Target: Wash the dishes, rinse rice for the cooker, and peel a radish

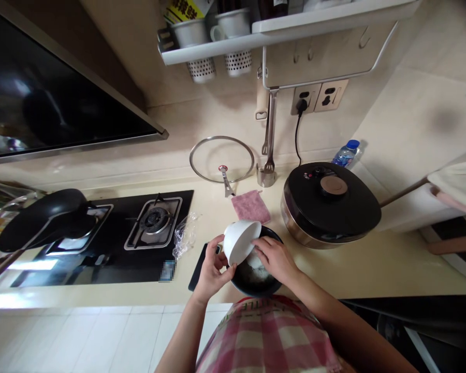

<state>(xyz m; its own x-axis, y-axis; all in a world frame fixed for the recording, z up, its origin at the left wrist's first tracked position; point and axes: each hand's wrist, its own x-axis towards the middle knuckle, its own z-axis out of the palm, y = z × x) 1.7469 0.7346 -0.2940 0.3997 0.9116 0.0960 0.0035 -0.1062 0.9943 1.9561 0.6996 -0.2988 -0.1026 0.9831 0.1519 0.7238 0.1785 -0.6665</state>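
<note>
A white bowl [237, 242] is tipped on its side, its mouth toward the lower right, over a dark round pot [278, 235]. My left hand [214, 269] grips the bowl from the left, thumb and fingers spread around its rim. My right hand [274, 257] has its bent fingers at the bowl's mouth, above the pot; what is under the fingertips is hidden. Whitish stuff [258, 272] lies in the pot, partly covered by my right hand.
A pink cloth [251, 206] lies behind the pot, near a glass lid [207, 161] leaning on the wall. At right stands a black-topped electric cooker [310, 207]. Left are crumpled clear plastic [185, 235], a dark flat object [198, 269], a gas hob [120, 264] and a wok [39, 215].
</note>
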